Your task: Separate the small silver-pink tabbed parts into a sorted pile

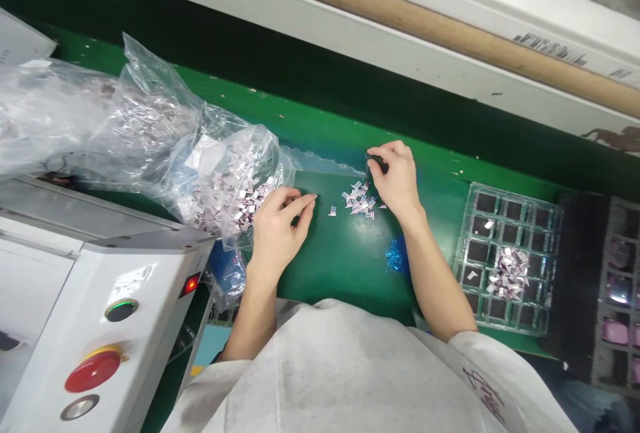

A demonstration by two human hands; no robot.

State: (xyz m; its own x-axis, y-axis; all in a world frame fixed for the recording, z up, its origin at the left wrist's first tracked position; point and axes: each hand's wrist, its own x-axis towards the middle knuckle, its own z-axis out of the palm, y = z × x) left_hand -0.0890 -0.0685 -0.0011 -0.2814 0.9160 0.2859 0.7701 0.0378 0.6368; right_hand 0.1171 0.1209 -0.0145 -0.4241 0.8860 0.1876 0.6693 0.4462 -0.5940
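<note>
My left hand is beside the mouth of a clear plastic bag full of small pale flat pieces. Its thumb and forefinger are pinched together, and whatever is between the tips is too small to make out. My right hand is also closed in a pinch, near the end of a clear strip of film on the green bench. What it grips, if anything, cannot be told. Between the hands lies a loose heap of small pieces, with a single piece apart from it.
A pile of blue scraps lies by my right forearm. To the right are a clear compartment tray with more pieces and a dark tray. A machine with a red button stands left. A shelf edge runs above.
</note>
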